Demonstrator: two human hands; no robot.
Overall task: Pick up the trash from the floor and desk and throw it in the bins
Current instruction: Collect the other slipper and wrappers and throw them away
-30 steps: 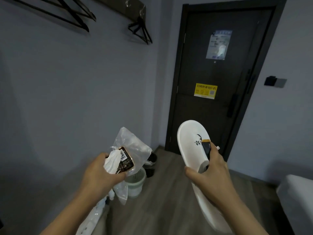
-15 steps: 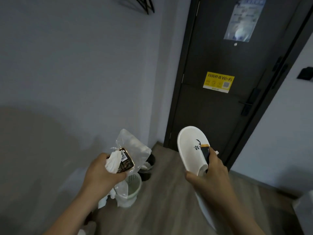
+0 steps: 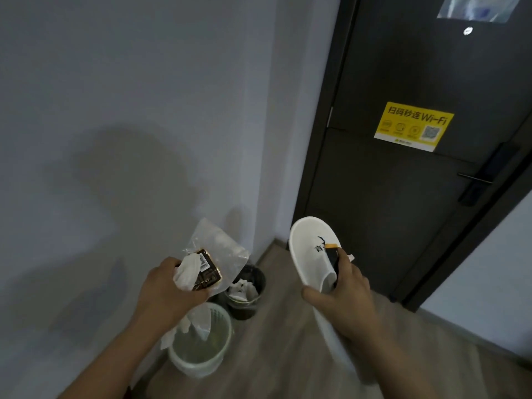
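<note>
Left hand (image 3: 168, 292) fingers curl round crumpled wrappers (image 3: 205, 272) just above the white bin (image 3: 198, 367) — right hand (image 3: 345, 298) fingers clamp a white slipper (image 3: 308, 249), right of that bin.

1. Clear plastic bag (image 3: 221, 246), crumpled white tissue (image 3: 188, 272) and dark wrapper (image 3: 208, 272) with barcode and gold edge: bunched together, gripped in left hand (image 3: 169, 289).
2. White slipper (image 3: 312, 254), toe up, with a small black, orange-tipped item (image 3: 332, 253), possibly a lighter, pressed to it: held in right hand (image 3: 345, 295).
3. Pale perforated bin (image 3: 195, 367): upright on floor by wall, clear liner.
4. Dark bin (image 3: 244, 311): just behind it, white paper inside.
</note>
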